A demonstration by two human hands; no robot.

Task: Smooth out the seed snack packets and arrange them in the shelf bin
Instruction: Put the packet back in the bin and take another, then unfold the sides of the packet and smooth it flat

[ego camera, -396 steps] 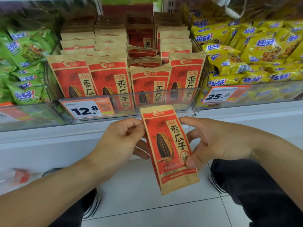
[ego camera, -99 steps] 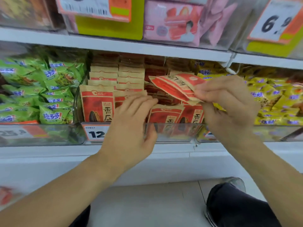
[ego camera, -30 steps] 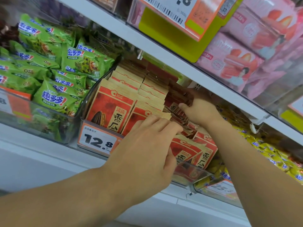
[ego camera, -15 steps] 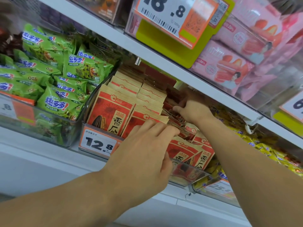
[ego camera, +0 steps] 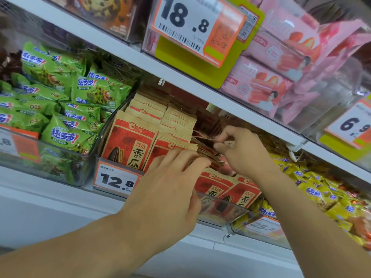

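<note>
Head view. Left hand (ego camera: 166,189): fingers nearly straight, laid on upright red-and-tan paper seed packets (ego camera: 128,143) in the clear plastic shelf bin (ego camera: 220,212). Right hand (ego camera: 241,151): fingers curled, pinching a tilted bundle of packets (ego camera: 206,149) just beyond the left fingertips. Green snack bags (ego camera: 66,135) left of the bin.

Narrow gap between packed seed packets (ego camera: 128,141) and upper shelf (ego camera: 180,77)

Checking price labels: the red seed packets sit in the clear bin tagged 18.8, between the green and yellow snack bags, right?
Not quite. The head view shows the seed packets' bin tagged 12.8; the 18.8 tag hangs on the shelf above. Green bags left, yellow bags right holds.
</note>
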